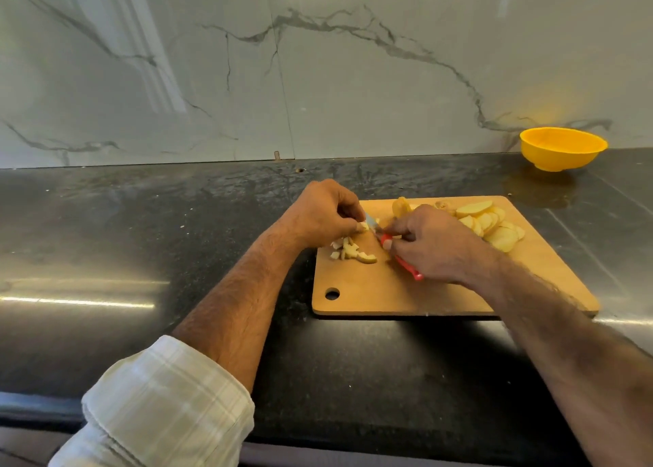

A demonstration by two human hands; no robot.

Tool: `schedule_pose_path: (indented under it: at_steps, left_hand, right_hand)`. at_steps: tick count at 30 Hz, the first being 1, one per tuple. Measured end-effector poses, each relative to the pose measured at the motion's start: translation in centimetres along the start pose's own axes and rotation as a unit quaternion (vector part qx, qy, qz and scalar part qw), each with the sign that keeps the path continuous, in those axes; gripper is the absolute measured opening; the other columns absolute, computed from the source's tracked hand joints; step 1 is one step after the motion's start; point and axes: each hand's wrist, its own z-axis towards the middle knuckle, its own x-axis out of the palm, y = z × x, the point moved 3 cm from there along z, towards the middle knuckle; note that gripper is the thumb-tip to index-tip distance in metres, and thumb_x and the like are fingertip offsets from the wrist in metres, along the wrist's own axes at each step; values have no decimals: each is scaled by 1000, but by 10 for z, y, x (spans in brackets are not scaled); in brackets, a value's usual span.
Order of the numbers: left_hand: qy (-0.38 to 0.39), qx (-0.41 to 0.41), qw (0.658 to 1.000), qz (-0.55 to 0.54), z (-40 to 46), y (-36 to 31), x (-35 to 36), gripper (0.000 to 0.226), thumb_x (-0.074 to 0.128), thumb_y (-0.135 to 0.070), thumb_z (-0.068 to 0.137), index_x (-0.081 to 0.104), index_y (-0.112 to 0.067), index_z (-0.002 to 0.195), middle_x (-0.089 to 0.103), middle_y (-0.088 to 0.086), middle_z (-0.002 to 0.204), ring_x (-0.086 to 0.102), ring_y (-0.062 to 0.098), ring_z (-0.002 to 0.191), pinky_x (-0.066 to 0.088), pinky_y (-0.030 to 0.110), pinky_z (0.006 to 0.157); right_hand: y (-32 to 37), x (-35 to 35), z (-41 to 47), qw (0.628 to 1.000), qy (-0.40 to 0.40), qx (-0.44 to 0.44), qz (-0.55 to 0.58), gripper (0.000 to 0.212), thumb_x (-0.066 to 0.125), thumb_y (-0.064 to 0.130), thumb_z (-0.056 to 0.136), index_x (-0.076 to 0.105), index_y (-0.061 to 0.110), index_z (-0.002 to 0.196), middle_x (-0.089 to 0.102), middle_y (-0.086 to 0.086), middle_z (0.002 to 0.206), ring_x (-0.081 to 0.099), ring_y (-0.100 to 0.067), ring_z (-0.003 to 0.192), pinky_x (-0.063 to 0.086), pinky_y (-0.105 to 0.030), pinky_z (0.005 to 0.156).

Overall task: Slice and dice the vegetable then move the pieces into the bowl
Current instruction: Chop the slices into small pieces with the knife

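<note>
Head view. The right hand point(429, 244) grips a red-handled knife point(392, 246), blade angled toward the left hand point(323, 216), which pinches a pale vegetable piece point(363, 226) at the blade. Diced pieces point(349, 251) lie just below on the wooden cutting board point(424, 293); uncut slices point(491, 223) are heaped at its far right. A yellow bowl point(562, 148) stands well apart on the dark desk point(141, 237), against the marble wall.

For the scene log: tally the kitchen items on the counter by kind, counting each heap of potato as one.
Cutting board: 1
Knife, red handle, held in the right hand: 1
Yellow bowl: 1
Heap of potato slices: 1
Heap of diced pieces, by the left hand: 1
Total: 5
</note>
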Motion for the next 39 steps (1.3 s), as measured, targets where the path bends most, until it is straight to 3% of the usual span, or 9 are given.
schedule_pose_path:
  at_steps: [2, 6, 9, 13, 18, 22, 26, 34, 39]
  left_hand:
    - [-6, 11, 999, -35, -4, 8, -9, 10, 81, -16, 91, 80, -20, 100, 78, -6, 87, 75, 9, 84, 64, 34, 87]
    - [-87, -5, 994, -67, -5, 19, -19, 5, 74, -16, 95, 77, -19, 98, 77, -3, 79, 74, 14, 76, 65, 41, 83]
    - [-78, -9, 996, -35, -3, 20, -15, 3, 74, -21, 96, 78, -21, 97, 76, -5, 79, 73, 13, 76, 64, 43, 84]
    - [-105, -13, 994, -28, -5, 24, -17, 5, 74, -26, 97, 79, -24, 97, 75, -7, 82, 72, 13, 78, 64, 40, 83]
    - [-134, -24, 990, -27, -4, 27, -20, 8, 74, -29, 97, 79, -22, 97, 75, -8, 82, 72, 9, 79, 64, 35, 83]
    - [-130, -46, 990, -5, -2, 31, -20, 12, 74, -33, 98, 79, -23, 98, 74, -9, 86, 70, 7, 83, 62, 33, 83]
    - [-102, -105, 989, 33, -2, 41, -20, 10, 74, -33, 97, 79, -24, 98, 73, -9, 92, 67, 6, 89, 61, 36, 88]
    - [-33, -93, 994, -54, -5, 31, -16, 11, 65, -23, 104, 75, -21, 109, 76, -7, 73, 74, 4, 78, 61, 39, 94]
    - [2, -88, 982, -169, -9, 25, -21, 14, 61, -20, 108, 72, -16, 116, 80, 8, 83, 71, 12, 70, 59, 27, 75]
  right_hand:
    - [-8, -10, -6, 999, -37, -11, 26, 27, 66, 31, 101, 76, 27, 126, 71, 10, 83, 61, -9, 70, 51, -27, 62]
    - [-20, -10, -8, 994, -63, 32, -84, 32, 60, 43, 100, 72, 33, 128, 71, 5, 112, 64, -17, 96, 59, -38, 82]
    - [-18, 2, -8, 992, -47, 3, -117, 31, 55, 45, 94, 74, 34, 116, 69, 9, 101, 59, -16, 88, 54, -34, 73]
    - [-6, 3, -13, 996, -11, -64, -63, 33, 64, 43, 98, 72, 37, 129, 51, 27, 80, 50, -3, 79, 39, -25, 68]
    - [-13, -6, -10, 996, -61, -35, -46, 30, 65, 45, 99, 72, 41, 128, 56, 25, 87, 55, -8, 81, 41, -25, 63]
    - [-11, -3, -14, 995, -60, -65, -55, 26, 66, 45, 98, 75, 44, 122, 72, 21, 104, 59, -10, 95, 53, -32, 80]
    - [-13, -10, -12, 995, -68, -42, -53, 28, 66, 47, 99, 72, 45, 127, 53, 28, 82, 54, -5, 76, 39, -24, 57]
    - [-21, -20, -11, 995, -81, -28, -52, 23, 69, 46, 97, 75, 46, 119, 60, 23, 82, 58, -7, 76, 51, -28, 64]
    - [-18, -14, -12, 996, -22, -31, -75, 31, 70, 49, 96, 70, 46, 127, 62, 23, 89, 56, -7, 84, 54, -33, 73]
